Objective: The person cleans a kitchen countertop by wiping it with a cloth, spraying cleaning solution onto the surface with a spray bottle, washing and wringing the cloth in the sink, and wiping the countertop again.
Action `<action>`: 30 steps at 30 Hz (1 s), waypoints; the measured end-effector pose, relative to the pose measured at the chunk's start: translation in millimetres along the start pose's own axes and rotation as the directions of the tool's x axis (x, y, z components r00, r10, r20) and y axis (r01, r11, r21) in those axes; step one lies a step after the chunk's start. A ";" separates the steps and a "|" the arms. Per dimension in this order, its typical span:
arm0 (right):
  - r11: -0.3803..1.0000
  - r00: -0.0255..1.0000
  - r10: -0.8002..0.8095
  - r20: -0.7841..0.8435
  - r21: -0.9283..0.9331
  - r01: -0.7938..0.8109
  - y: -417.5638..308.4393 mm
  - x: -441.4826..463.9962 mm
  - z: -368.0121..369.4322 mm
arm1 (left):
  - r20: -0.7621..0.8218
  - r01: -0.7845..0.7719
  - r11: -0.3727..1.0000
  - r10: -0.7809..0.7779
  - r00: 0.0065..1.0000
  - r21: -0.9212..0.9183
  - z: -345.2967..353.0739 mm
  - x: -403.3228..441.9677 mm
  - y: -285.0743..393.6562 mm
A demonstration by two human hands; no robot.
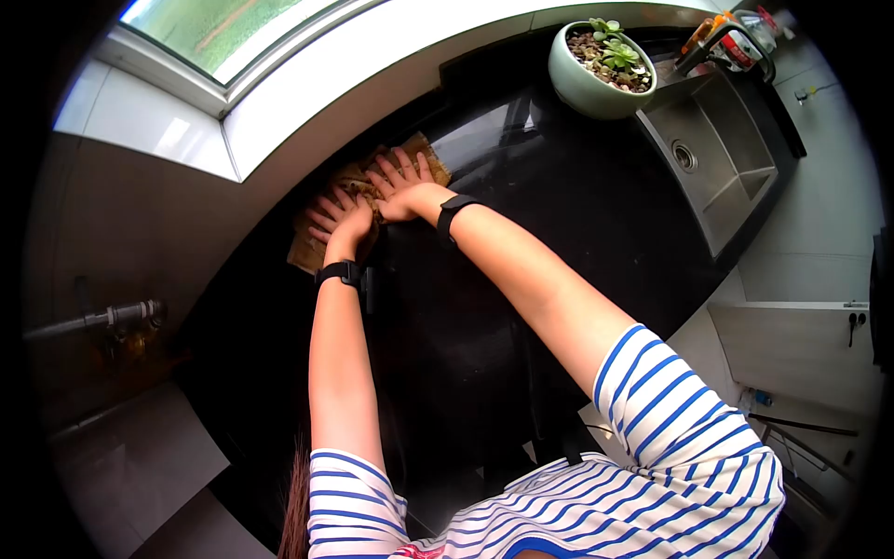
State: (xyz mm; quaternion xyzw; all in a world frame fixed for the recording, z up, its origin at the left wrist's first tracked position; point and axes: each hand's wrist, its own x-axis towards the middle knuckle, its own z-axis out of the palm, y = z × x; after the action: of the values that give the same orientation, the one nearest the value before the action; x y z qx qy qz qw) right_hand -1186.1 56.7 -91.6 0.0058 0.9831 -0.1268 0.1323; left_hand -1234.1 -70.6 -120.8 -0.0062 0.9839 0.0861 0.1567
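Observation:
Both palms press down on a brown cloth (432,156) at the far left of the black countertop (577,196). My left hand (345,220) lies on the cloth's left part, its fingers spread and stretched forward. Close beside it on the right, my right hand (402,184) rests flat with fingers apart. The cloth looks bunched up between the two hands, and part of it is hidden beneath them. Each wrist wears a black band. Neither hand is gripping anything.
A pale green pot (596,88) with succulents stands at the back, near the metal sink (717,158) on the right. Bottles and other items crowd behind the black faucet (736,47). A white window ledge (307,112) borders the back; pipes (102,317) run along the left wall.

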 end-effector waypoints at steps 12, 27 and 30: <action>0.966 0.960 -0.258 -0.106 -0.035 0.256 23.0 -123.9 36.4 | -0.038 -0.320 0.930 0.332 0.943 0.183 25.1 -130.1 -41.2; 0.988 0.956 0.149 -0.253 0.002 -0.154 -3.4 -398.6 173.4 | -0.063 -0.747 0.632 0.771 0.634 0.209 120.6 -325.7 -59.0; 0.997 0.964 0.080 -0.252 0.036 -0.073 8.7 -402.7 173.7 | -0.071 -0.758 0.620 0.781 0.620 0.204 115.9 -332.8 -59.0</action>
State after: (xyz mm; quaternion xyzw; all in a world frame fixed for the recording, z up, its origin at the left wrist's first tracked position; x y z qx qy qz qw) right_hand -752.2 30.5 -150.5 0.0616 0.9891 -0.1330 0.0105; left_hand -879.8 -113.7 -136.1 0.4219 0.9036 0.0682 0.0290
